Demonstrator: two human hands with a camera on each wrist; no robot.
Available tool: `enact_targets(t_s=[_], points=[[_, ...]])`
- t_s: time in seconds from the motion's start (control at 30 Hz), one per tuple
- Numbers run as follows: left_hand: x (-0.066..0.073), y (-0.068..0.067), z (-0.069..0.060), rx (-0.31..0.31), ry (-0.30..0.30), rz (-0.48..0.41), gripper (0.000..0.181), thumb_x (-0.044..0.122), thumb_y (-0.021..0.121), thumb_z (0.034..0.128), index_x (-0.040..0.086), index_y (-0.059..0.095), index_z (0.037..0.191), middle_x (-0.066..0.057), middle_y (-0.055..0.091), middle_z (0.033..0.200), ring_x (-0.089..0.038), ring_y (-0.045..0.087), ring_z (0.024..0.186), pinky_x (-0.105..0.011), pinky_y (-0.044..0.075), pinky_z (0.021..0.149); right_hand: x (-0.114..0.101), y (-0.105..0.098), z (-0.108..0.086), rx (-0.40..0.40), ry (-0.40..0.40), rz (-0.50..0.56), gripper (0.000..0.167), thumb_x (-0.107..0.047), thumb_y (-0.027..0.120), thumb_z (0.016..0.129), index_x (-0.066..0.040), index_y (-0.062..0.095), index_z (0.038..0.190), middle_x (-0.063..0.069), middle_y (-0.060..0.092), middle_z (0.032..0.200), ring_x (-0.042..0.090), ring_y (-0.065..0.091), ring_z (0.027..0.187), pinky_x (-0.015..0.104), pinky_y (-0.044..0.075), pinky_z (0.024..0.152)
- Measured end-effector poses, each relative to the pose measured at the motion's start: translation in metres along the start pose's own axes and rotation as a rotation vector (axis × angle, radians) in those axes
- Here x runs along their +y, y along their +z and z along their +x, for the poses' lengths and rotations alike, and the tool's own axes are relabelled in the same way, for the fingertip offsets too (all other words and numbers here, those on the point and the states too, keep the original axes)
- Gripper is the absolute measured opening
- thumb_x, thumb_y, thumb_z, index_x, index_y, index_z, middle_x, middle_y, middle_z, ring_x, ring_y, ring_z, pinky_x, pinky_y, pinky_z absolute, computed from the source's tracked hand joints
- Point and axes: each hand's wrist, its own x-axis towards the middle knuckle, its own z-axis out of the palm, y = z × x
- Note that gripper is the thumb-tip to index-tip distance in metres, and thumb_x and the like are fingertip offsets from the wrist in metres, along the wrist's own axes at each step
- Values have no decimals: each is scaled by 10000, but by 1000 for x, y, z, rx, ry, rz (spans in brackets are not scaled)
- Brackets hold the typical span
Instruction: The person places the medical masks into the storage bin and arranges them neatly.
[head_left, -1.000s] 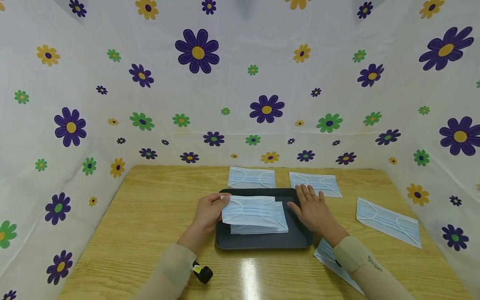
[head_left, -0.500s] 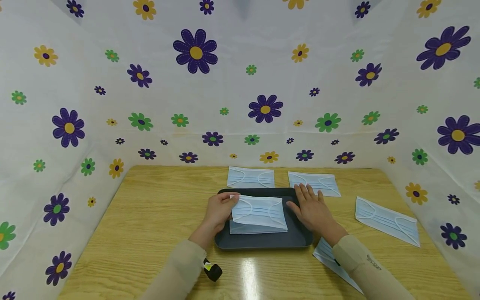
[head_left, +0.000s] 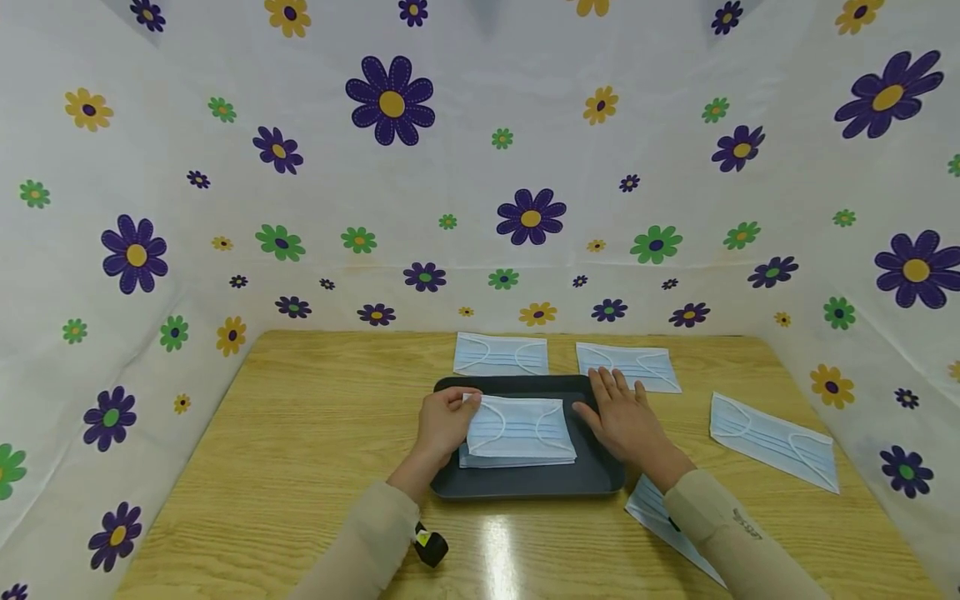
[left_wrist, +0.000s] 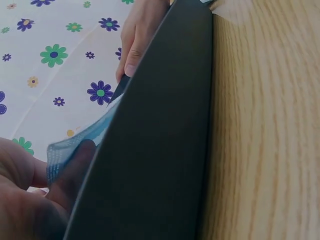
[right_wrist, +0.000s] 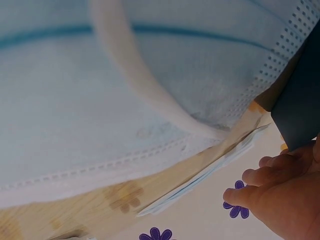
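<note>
My left hand pinches the upper left corner of a light blue pleated face mask, thumb on top. This mask lies over a stack of face masks in a dark grey tray. In the left wrist view, the mask's edge sits between thumb and fingers of the left hand, behind the tray wall. Flat, with fingers extended, my right hand rests on the tray's right rim; the right wrist view shows that hand touching the dark tray.
Face masks lie behind the tray, one at centre and one at right. Another mask lies far right, and one is partly under the right forearm. A black wrist device hangs by the left sleeve. Flowered cloth encloses the wooden table.
My left hand has moved right with the pinched mask, which now lines up over the stack and sits lower on it. My right hand has stayed on the tray rim.
</note>
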Motion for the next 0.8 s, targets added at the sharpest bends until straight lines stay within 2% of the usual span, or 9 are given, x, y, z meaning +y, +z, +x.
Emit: enact_targets(t_s=[0.23,0.43,0.53,0.67,0.8], points=[[1,-1,-1,17,38,68,188,117,674,1021,-6,788,1105,-156,781,858,-81,536,605,-229,422,549,-1,-1,1,0,6,-7,754,-488,399,1128,45,264,1644,314,308,1674,533,257,1565,738,194,1236],[4,-5,-4,42,59,142,200,104,698,995,-2,789,1138,-190,801,1039,-199,737,859,-290,573,692,-3,-1,1,-9,10,-5,755,-490,397,1128,43,261,1645,317,308,1673,533,257,1565,735,192,1238],[5,-10,-4,61,50,152,222,76,700,981,-20,779,1165,-195,804,1039,-225,762,876,-284,590,677,-2,-1,1,-8,7,-1,760,-492,397,1128,48,260,1644,321,308,1671,536,257,1563,739,192,1235],[7,-16,-5,69,15,125,249,52,681,990,-42,754,1208,-209,800,1046,-210,756,798,-266,607,616,-1,-1,1,-15,10,1,768,-506,380,1128,50,256,1644,322,303,1672,536,253,1564,741,190,1234],[8,-21,-7,75,9,134,259,45,671,1000,-42,742,1234,-221,793,1071,-223,777,815,-282,637,643,-1,0,1,-21,10,1,770,-511,369,1129,48,254,1645,320,302,1673,532,250,1567,738,188,1237]])
